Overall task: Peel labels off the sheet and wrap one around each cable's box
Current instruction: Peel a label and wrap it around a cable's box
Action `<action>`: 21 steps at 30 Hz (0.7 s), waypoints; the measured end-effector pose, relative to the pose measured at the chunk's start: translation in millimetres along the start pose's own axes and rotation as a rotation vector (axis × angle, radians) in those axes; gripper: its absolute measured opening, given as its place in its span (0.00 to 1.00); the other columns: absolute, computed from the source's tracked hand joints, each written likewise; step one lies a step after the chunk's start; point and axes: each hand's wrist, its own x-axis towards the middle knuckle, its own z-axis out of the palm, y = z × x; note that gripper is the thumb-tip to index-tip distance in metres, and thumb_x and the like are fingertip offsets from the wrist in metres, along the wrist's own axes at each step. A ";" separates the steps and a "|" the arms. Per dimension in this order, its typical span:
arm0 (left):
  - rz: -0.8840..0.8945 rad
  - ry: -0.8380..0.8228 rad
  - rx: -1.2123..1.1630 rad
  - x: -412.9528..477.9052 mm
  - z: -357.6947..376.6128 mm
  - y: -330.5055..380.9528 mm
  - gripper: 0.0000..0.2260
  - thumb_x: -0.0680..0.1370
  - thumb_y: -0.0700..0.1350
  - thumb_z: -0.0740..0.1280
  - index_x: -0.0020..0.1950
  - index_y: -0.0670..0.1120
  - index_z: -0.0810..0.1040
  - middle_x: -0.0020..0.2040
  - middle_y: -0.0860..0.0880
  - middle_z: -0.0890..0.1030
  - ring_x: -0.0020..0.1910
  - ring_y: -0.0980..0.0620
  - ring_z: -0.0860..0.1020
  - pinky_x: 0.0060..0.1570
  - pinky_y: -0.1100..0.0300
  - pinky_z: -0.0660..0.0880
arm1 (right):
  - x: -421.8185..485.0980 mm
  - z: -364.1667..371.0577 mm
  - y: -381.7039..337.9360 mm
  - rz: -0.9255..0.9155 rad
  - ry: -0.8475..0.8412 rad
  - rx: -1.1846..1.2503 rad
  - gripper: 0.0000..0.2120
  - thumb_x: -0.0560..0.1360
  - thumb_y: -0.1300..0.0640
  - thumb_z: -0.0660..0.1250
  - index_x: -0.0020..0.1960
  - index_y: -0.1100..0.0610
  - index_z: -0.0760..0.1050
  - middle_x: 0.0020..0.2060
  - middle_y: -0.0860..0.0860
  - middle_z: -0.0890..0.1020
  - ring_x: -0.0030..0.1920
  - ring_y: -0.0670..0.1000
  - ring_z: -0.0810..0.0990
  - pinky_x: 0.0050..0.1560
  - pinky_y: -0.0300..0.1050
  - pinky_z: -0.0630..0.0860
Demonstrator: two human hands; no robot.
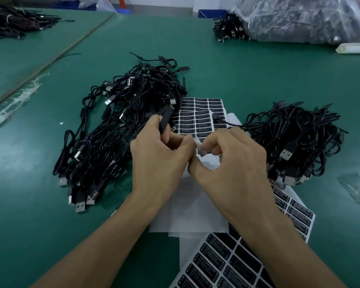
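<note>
black box (165, 119) gripped in left hand (160, 163) | label (200, 146) pinched by right hand (235, 165), above label sheet (202, 115) | cable pile (121, 125) heaped left, second cable pile (295, 138) heaped right, on green table (216, 65) | spare sheets (222, 265) laid nearest

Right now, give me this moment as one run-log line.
left hand: grips cable box | right hand: pinches label over label sheet | wrap: not yet done

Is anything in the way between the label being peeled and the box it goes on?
Nothing visible. The left hand holds the box right beside the label pinched by the right hand, above the sheet.
</note>
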 end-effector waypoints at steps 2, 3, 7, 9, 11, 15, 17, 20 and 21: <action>-0.002 -0.002 -0.003 -0.5 -0.2 2.1 0.18 0.68 0.44 0.71 0.36 0.51 0.60 0.32 0.56 0.82 0.31 0.52 0.78 0.34 0.58 0.75 | -0.1 0.9 0.9 0.018 -0.007 -0.016 0.09 0.68 0.54 0.78 0.43 0.54 0.79 0.40 0.48 0.78 0.40 0.49 0.76 0.39 0.45 0.74; -0.003 -0.006 -0.010 -1.0 0.0 2.4 0.17 0.68 0.45 0.71 0.36 0.51 0.60 0.32 0.55 0.82 0.32 0.48 0.79 0.35 0.54 0.76 | 0.1 1.2 1.5 0.025 0.000 -0.019 0.09 0.69 0.54 0.78 0.43 0.54 0.80 0.39 0.48 0.78 0.40 0.49 0.76 0.40 0.44 0.73; -0.011 -0.034 -0.035 -1.4 1.3 2.7 0.17 0.68 0.43 0.71 0.37 0.49 0.60 0.32 0.53 0.83 0.35 0.41 0.81 0.38 0.43 0.78 | 2.0 3.3 4.0 0.053 0.022 -0.030 0.04 0.73 0.55 0.76 0.44 0.55 0.82 0.38 0.50 0.80 0.39 0.51 0.78 0.40 0.48 0.75; -0.003 -0.038 -0.046 -1.8 1.3 2.9 0.17 0.69 0.44 0.71 0.37 0.50 0.60 0.32 0.55 0.82 0.34 0.43 0.80 0.37 0.45 0.79 | 2.9 3.1 4.1 0.055 0.022 -0.042 0.03 0.74 0.56 0.74 0.43 0.54 0.83 0.37 0.49 0.81 0.38 0.50 0.78 0.41 0.47 0.73; 0.006 -0.040 -0.064 -2.0 1.1 3.1 0.17 0.72 0.45 0.70 0.36 0.51 0.60 0.31 0.56 0.80 0.32 0.48 0.78 0.35 0.56 0.78 | 4.4 0.7 4.9 0.078 0.027 0.020 0.04 0.73 0.57 0.74 0.40 0.52 0.83 0.34 0.45 0.82 0.37 0.46 0.78 0.41 0.41 0.72; -0.032 -0.110 -0.107 -3.0 0.0 2.0 0.16 0.72 0.44 0.71 0.36 0.52 0.63 0.36 0.53 0.84 0.35 0.56 0.81 0.39 0.59 0.80 | 12.4 -5.8 10.6 0.338 0.008 0.521 0.08 0.73 0.59 0.73 0.37 0.50 0.84 0.32 0.43 0.83 0.33 0.41 0.79 0.36 0.35 0.76; -0.054 -0.173 -0.119 -4.4 0.2 1.7 0.15 0.71 0.44 0.71 0.37 0.50 0.63 0.38 0.52 0.85 0.40 0.52 0.84 0.45 0.48 0.83 | 14.6 -7.1 12.4 0.457 -0.027 0.734 0.08 0.74 0.60 0.72 0.37 0.53 0.84 0.28 0.44 0.81 0.30 0.40 0.76 0.32 0.33 0.74; -0.047 -0.213 -0.130 -4.7 0.6 3.4 0.17 0.71 0.44 0.73 0.38 0.49 0.62 0.38 0.51 0.85 0.40 0.48 0.84 0.43 0.43 0.81 | 14.8 -6.6 13.1 0.510 -0.079 0.859 0.10 0.75 0.62 0.71 0.36 0.54 0.83 0.25 0.40 0.77 0.27 0.38 0.74 0.30 0.28 0.69; -0.044 -0.211 -0.137 -4.3 0.7 4.6 0.17 0.71 0.44 0.73 0.38 0.49 0.62 0.37 0.52 0.84 0.39 0.47 0.83 0.42 0.42 0.81 | 14.9 -6.7 13.5 0.515 -0.089 0.877 0.10 0.75 0.61 0.71 0.36 0.54 0.83 0.25 0.40 0.77 0.27 0.38 0.75 0.31 0.28 0.69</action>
